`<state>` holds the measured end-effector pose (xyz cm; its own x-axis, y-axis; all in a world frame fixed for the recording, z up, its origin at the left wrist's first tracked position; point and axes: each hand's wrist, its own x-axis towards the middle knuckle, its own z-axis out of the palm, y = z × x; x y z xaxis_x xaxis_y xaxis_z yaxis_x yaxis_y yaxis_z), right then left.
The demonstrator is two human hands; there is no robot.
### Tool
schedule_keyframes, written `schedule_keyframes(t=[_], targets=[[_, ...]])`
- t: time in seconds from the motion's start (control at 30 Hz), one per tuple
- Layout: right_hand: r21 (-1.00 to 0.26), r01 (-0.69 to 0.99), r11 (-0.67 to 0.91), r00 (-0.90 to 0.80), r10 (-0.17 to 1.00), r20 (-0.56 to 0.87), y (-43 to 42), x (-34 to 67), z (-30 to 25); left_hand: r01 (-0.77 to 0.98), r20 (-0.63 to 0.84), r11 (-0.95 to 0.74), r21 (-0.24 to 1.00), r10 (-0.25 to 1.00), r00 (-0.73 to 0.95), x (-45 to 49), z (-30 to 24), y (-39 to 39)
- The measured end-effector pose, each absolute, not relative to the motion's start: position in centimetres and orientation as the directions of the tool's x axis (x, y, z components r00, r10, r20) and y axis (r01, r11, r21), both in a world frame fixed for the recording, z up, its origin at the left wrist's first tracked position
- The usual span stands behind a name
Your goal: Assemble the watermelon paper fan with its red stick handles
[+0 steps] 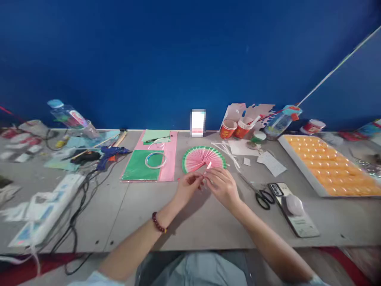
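Note:
A pleated paper fan [195,155], pink with a green rim, lies spread on the table just beyond my fingers. My left hand [189,187] is closed in a pinch near the fan's lower edge; what its fingertips hold is too small to make out. Right beside it, my right hand [222,186] is closed, with a short white strip [209,165] poking out above its fingers. The fingertips of both hands meet and hide part of the fan.
Scissors [264,198] and a phone [294,210] lie at right, before an orange tray [336,167]. Red paper cups [228,129] stand behind. Green and pink paper [143,165] bears a white ring [147,165]. Farther left are a blue glue gun [105,157] and a power strip [56,206].

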<state>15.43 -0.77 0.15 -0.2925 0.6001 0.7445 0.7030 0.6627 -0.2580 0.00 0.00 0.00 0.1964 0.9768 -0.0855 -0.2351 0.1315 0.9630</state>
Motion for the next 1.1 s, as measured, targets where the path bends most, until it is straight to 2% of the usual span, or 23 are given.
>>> schedule_keyframes(t=[0.23,0.37,0.5,0.77,1.1], targets=[[-0.132,0.720,0.681,-0.381,0.548,0.745,-0.75,15.49,0.18,-0.196,-0.096,0.138,0.971,0.973,0.208,0.02,-0.11,-0.18],[-0.106,0.725,0.681,-0.406,0.547,0.732,-0.97,15.33,0.36,-0.185,-0.114,0.155,0.971,0.970,0.213,-0.05,0.12,-0.38],[-0.132,0.735,0.665,-0.383,0.568,0.729,-0.93,15.33,0.32,-0.145,-0.124,0.157,0.977,0.968,0.216,-0.14,0.30,-0.48],[-0.277,0.718,0.639,-0.264,0.618,0.741,-0.56,15.53,0.46,-0.116,-0.125,0.151,0.982,0.970,0.208,-0.14,0.42,-0.44],[-0.263,0.685,0.680,-0.330,0.611,0.719,-0.48,15.60,0.21,-0.167,-0.105,0.132,0.977,0.981,0.165,-0.13,0.16,-0.05]])
